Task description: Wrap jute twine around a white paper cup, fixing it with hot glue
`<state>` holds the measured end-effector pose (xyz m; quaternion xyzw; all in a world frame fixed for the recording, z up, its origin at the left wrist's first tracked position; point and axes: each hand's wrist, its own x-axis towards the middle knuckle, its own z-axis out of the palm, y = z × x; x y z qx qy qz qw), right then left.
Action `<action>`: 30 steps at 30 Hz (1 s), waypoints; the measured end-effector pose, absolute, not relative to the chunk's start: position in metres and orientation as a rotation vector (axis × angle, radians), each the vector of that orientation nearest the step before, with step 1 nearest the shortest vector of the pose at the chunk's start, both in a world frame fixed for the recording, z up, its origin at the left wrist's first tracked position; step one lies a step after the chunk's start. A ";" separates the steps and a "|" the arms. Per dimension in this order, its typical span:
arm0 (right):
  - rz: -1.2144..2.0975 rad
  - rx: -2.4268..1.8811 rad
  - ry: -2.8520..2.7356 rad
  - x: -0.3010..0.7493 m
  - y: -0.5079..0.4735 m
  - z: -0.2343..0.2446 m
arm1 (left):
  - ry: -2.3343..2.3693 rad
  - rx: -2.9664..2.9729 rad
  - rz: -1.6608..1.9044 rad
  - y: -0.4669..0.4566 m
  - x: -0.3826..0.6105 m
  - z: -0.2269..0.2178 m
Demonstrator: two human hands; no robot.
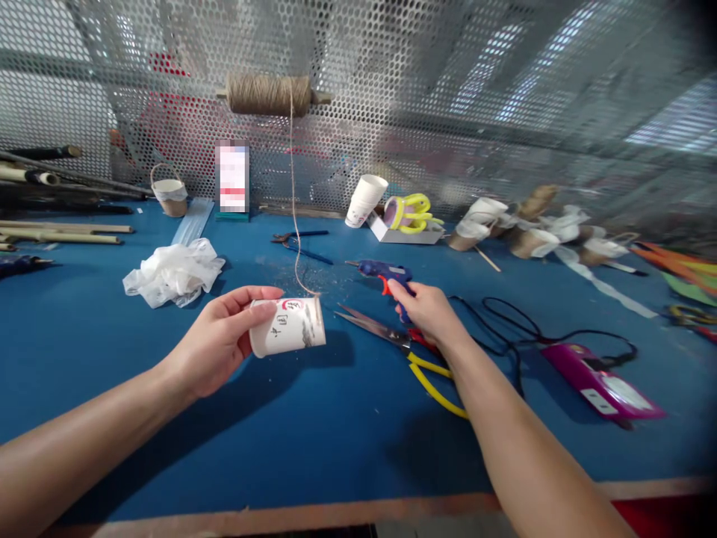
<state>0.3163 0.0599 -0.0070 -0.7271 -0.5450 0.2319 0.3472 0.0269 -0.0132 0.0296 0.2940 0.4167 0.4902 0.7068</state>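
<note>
My left hand [224, 336] grips a white paper cup [291, 329] turned on its side, with printed characters and a red mark on it. A strand of twine [293, 187] runs down from the spool [269, 95] and meets the cup's right end. My right hand [423, 310] is wrapped round the handle of a blue hot glue gun [386, 270] with a red trigger, its nozzle pointing left, apart from the cup. Scissors [381, 329] with yellow handles lie beneath my right hand, partly hidden by the wrist.
Blue-handled pliers [305, 245] and crumpled white plastic [176, 273] lie beyond my hands. Stacked paper cups [366, 200] stand by a white box [406, 233]. A purple power strip [599, 381] with a black cord sits right. Bamboo sticks [61, 232] lie left; perforated metal backs the table.
</note>
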 end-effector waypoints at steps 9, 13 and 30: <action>0.238 -2.095 -1.519 0.306 0.068 -0.005 | 0.850 0.755 1.116 -0.017 0.028 0.024; 0.196 -1.913 -1.641 0.285 0.046 0.012 | 0.837 0.780 1.133 -0.018 0.029 0.024; 1.518 -1.183 -1.317 0.233 -0.016 0.031 | 0.994 1.402 1.143 -0.040 0.035 0.010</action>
